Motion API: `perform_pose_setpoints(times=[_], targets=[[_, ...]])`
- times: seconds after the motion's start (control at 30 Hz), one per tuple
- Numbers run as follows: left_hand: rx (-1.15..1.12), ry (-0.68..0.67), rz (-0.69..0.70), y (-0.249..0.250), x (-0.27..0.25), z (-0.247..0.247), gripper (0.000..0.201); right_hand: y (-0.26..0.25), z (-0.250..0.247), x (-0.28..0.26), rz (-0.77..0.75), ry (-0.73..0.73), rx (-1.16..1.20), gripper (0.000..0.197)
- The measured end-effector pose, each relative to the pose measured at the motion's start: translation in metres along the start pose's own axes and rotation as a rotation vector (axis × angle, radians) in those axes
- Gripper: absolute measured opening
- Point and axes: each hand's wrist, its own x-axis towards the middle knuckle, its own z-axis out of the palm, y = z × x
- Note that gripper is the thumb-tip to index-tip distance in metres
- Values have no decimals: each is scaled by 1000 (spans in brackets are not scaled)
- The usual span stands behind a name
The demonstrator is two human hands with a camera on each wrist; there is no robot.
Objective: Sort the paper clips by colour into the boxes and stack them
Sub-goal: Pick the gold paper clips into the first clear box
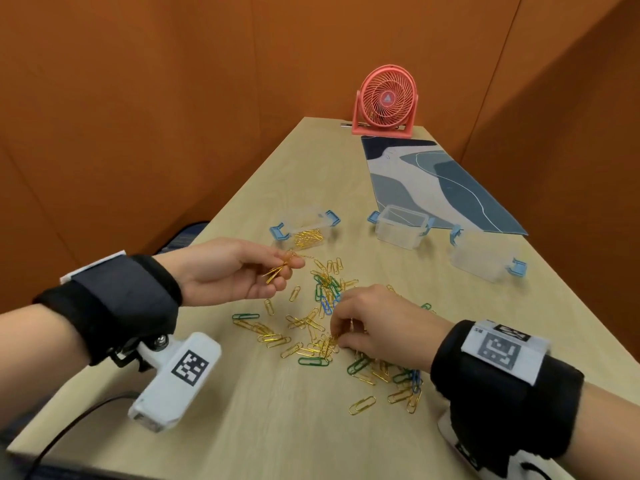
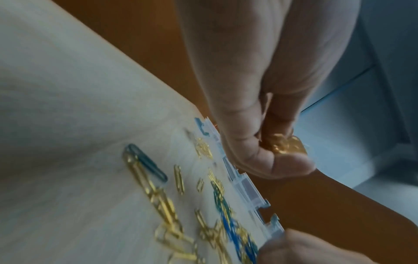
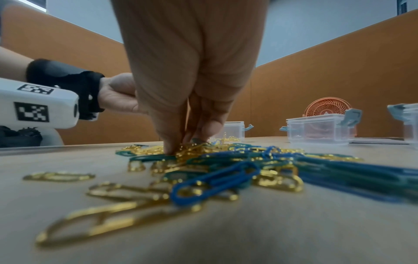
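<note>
My left hand (image 1: pixel 290 264) hovers above the table and pinches a small bunch of gold clips (image 1: pixel 276 272), just in front of the left clear box (image 1: pixel 304 227), which holds more gold clips. The left wrist view shows thumb and finger closed on that bunch (image 2: pixel 286 146). My right hand (image 1: pixel 337 338) is down on the table, fingertips (image 3: pixel 173 146) pinching gold clips (image 3: pixel 192 149) in the mixed pile (image 1: pixel 325 292) of gold, green and blue clips. The middle box (image 1: pixel 401 226) and the right box (image 1: pixel 481 259) look empty.
A pink fan (image 1: pixel 386 98) stands at the table's far end behind a blue patterned mat (image 1: pixel 433 181). Orange partition walls close in on both sides. A black cable (image 1: pixel 69 424) runs off the near left table edge.
</note>
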Motion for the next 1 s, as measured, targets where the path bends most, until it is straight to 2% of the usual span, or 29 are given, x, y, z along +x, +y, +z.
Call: perform_pose_setpoints(times=[0.1, 0.17, 0.23, 0.33, 0.43, 0.53, 0.63, 0.73, 0.87, 0.93, 1.0], targets=[[-74, -27, -87, -6, 1, 4, 20, 0, 0, -2, 26, 32, -16, 15], [31, -41, -143, -11, 2, 9, 23, 0, 0, -3, 77, 85, -19, 17], [319, 35, -133, -17, 5, 14, 29, 0, -1, -4, 135, 180, -21, 17], [905, 209, -9, -23, 9, 21, 39, 3, -2, -3, 206, 295, -26, 15], [1300, 162, 48, -25, 8, 30, 56, 5, -1, -1, 253, 367, 77, 8], [1522, 92, 42, -31, 13, 42, 66, 6, 1, 0, 269, 391, 253, 7], [1632, 52, 52, -38, 23, 52, 49, 5, 2, 0, 256, 361, 334, 8], [1679, 1, 87, -39, 29, 56, 28, 4, 1, 0, 247, 324, 361, 12], [1599, -13, 11, -31, 30, 53, 22, 4, -2, -1, 257, 348, 410, 15], [1313, 7, -61, -24, 30, 50, 18, 4, -3, -1, 249, 404, 439, 14], [809, 39, -123, -16, 27, 47, 19, 5, -4, -1, 229, 467, 465, 10]])
